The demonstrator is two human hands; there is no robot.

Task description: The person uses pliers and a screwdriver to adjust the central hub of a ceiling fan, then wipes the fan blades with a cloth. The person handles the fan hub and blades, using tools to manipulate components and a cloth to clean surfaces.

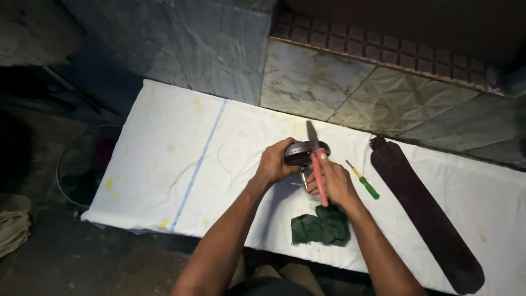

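- Workpiece: dark round metal housing [304, 152], held just above white cloth-covered counter [164, 164], near middle of view, close to tiled wall [350, 93]
- Left hand [272, 164]: fingers curled round left side of housing, pinching it firmly; thumb side toward camera
- Right hand [331, 181]: fingers pressed together round pink-handled tool [318, 172]; grey blade end pointing up and away, crossing over top of housing; handle running back through palm toward wrist
- Small metal part [303, 177] hanging under housing, between both hands; exact shape too small to tell
- Housing lies directly between the two sets of fingers: touching left fingers, just beside right fingertips, blade touching or nearly touching its rim (cannot tell which)
- Judgement on doing step well: keep left grip steady so housing does not twist; keep blade tip seated at rim and lever gently, not stabbing; hold work low over cloth so any loosened part drops onto cloth and not floor; keep left thumb out of blade line
- Risk, judged: blade slipping off curved surface toward left fingers
- Nearby, untouched: green-handled screwdriver [364, 181] just right of right hand; crumpled green rag [320, 227] below hands near counter edge; long dark blade-shaped panel [424, 211] lying diagonally at right, well apart
- Also in view: wire fan guard [82, 164] on floor at left, partly hidden by counter
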